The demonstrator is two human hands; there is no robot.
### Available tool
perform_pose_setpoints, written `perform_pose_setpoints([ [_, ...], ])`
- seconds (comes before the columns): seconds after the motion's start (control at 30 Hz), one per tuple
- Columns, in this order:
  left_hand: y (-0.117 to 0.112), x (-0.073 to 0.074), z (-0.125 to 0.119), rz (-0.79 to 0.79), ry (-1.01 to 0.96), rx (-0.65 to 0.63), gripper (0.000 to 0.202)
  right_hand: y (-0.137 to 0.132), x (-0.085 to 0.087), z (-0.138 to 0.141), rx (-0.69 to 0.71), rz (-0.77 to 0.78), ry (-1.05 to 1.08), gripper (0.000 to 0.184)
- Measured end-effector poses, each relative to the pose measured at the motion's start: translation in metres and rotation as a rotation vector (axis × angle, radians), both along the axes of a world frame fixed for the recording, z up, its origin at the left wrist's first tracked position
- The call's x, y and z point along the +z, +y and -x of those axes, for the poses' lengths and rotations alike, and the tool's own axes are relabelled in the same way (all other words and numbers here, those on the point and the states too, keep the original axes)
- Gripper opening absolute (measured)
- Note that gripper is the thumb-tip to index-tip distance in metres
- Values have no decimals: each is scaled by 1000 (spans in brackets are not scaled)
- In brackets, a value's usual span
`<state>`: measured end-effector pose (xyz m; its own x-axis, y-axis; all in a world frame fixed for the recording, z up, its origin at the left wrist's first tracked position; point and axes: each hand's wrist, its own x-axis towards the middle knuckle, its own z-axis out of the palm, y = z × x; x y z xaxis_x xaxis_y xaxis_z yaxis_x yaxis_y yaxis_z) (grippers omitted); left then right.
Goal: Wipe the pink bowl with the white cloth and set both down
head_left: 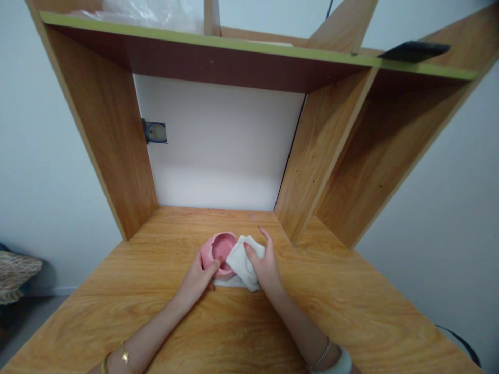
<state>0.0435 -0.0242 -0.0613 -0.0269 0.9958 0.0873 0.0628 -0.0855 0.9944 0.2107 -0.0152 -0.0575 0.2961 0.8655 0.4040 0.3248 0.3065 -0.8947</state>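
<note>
Tilted a little above the wooden desk is a pink ashtray-like bowl (224, 245) with a notched rim and a round hollow. My left hand (206, 270) grips it at its left side, the thumb over the near rim. A folded white cloth or tissue (244, 264) is pinched in my right hand (265, 265), its left edge against the bowl's right side. My right index finger is raised off the cloth. Another white piece (231, 282) shows under the bowl; whether it is part of the same cloth I cannot tell.
The wooden desk (187, 322) spreads around my hands. Upright panels (97, 119) and a shelf (218, 65) enclose the back. Clear plastic wrapping (152, 13) and a dark flat object (415, 51) lie on the shelf. An open socket box (156, 132) sits in the back wall.
</note>
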Motion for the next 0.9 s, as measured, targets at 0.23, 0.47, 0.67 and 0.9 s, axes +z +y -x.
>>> perform_pose_setpoints([
  [0.23, 7, 2, 6, 128, -586, 88, 32, 3, -10, 2, 116, 131, -43, 71],
  [0.47, 8, 5, 8, -24, -567, 87, 31, 0, -15, 2, 381, 146, -100, 48],
  [0.67, 5, 1, 4, -11, -509, 53, 37, -2, -12, 3, 325, 91, -144, 44],
  [0.9, 5, 2, 1, 137, -623, -28, 34, -5, -9, 4, 289, 63, -185, 37],
])
